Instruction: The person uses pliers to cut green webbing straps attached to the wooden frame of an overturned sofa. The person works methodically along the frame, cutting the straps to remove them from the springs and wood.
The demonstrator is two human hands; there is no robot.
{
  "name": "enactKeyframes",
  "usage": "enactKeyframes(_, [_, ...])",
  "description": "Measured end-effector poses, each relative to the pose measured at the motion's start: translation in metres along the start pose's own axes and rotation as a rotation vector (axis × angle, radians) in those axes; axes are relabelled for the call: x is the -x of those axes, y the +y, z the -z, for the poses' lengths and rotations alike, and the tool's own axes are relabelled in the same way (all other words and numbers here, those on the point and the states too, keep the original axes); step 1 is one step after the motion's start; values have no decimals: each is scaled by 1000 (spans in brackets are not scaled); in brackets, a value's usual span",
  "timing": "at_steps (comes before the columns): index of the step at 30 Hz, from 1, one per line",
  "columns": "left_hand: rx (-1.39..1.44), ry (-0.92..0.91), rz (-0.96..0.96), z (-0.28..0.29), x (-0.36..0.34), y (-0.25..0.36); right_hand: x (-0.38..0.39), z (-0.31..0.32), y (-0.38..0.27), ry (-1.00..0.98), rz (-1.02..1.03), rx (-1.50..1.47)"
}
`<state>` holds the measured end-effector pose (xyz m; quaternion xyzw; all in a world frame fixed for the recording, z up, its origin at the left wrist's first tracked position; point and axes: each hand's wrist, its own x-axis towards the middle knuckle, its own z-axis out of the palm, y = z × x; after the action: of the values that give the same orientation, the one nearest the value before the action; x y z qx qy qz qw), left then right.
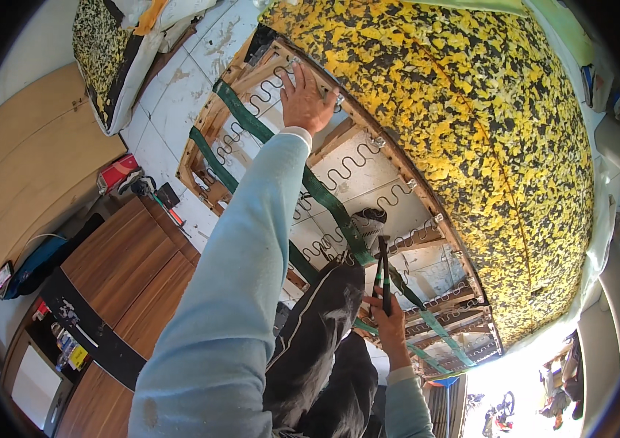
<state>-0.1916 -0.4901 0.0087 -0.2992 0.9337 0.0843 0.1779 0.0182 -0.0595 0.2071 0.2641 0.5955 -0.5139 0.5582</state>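
Note:
My left hand rests with fingers spread on the wooden sofa frame, over zigzag steel springs. Its arm, in a light blue sleeve, crosses the frame and hides part of it. Green webbing straps run across the springs. Lower right, my right hand grips a long black tool with green bands, beside my dark-trousered leg. The tool's head is hard to make out against the springs.
Yellow-and-black foam padding fills the right side. Cardboard-coloured boards, a wood-grain cabinet and a red box lie left. Another padded piece is upper left. Tiled floor shows around the frame. A bright opening is lower right.

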Motion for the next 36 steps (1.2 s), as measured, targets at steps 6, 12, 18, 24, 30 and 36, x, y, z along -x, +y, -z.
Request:
enactKeyframes(6, [-13,-175,-129,4,25,6,24,21,55,111,-39,0])
enactKeyframes(12, [36,-160,-290,12,63,-6,21,19,91,251,-189,285])
enactKeyframes(18, [-196,-11,-268,23,37,-2,37,20,102,392,-214,-3])
enactKeyframes(24, [-101,56,110,37,-108,-84,28,12,93,352,-225,-465])
enactKeyframes(30, [115,-161,-18,-37,-57,-39,76,42,180,500,-389,-369])
enactKeyframes(36, [-381,59,-376,49,-124,-129,0,-8,123,377,-478,-717])
